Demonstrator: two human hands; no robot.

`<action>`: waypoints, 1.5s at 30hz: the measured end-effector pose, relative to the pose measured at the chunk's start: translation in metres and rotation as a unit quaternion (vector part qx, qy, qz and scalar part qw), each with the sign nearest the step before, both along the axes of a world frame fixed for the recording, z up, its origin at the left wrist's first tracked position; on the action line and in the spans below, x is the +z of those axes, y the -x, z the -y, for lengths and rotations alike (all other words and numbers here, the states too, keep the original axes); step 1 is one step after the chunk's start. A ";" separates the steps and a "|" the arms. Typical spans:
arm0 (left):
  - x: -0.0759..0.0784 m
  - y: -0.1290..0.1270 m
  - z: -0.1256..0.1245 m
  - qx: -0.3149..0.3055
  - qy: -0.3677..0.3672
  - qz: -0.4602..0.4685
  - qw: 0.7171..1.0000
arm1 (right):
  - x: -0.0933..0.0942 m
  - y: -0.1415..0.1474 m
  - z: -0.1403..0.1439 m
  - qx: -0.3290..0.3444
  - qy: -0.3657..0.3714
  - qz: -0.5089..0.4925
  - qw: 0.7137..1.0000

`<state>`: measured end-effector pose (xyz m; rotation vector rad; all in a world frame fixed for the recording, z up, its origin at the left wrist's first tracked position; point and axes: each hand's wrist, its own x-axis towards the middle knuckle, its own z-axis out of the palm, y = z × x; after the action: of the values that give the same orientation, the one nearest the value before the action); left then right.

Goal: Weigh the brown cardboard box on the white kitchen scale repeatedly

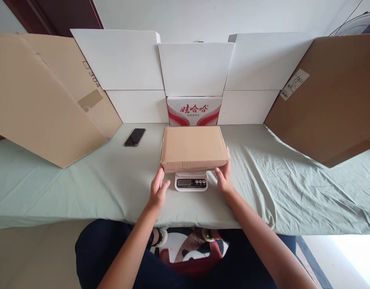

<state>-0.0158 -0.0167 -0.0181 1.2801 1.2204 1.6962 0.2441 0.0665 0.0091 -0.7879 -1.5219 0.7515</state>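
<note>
Both forearms reach up from the lower edge toward a brown box [193, 147] resting on a small white scale [191, 182]. Left hand [158, 188], fingers loosely open, touches the box's near left corner; right hand [223, 176], likewise open, rests against its near right corner, thumb on the side. Neither hand closes around the box. Scale and box sit at the middle of the bench [82, 184], covered by pale green cloth. A black phone [134, 137] lies well to the left; white cardboard panels [195, 68] stand behind.
</note>
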 end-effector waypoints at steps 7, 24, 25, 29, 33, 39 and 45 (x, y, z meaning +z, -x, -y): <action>0.008 -0.002 0.007 -0.015 0.030 0.035 0.999 | 0.006 -0.004 0.004 -0.056 -0.043 0.068 0.995; 0.006 -0.002 0.000 -0.014 0.037 0.063 0.997 | 0.004 -0.004 0.000 -0.076 -0.039 0.077 0.993; 0.006 -0.002 0.000 -0.015 0.037 0.062 0.997 | 0.002 -0.004 -0.001 -0.074 -0.037 0.074 0.994; 0.006 -0.002 0.001 -0.014 0.037 0.055 0.998 | -0.001 -0.004 -0.004 -0.064 -0.026 0.062 0.996; 0.006 -0.002 0.001 -0.008 0.038 0.056 0.998 | 0.000 -0.004 -0.005 -0.064 -0.034 0.063 0.995; 0.006 -0.003 0.000 -0.017 0.028 0.053 0.998 | 0.002 -0.004 -0.003 -0.067 -0.041 0.077 0.994; 0.018 0.009 0.008 0.044 -0.101 0.037 0.993 | 0.008 -0.010 -0.004 -0.122 -0.067 0.020 0.990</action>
<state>-0.0245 -0.0243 -0.0003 1.2841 1.0990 1.9546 0.2542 0.0709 0.0170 -0.8720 -1.4637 0.4502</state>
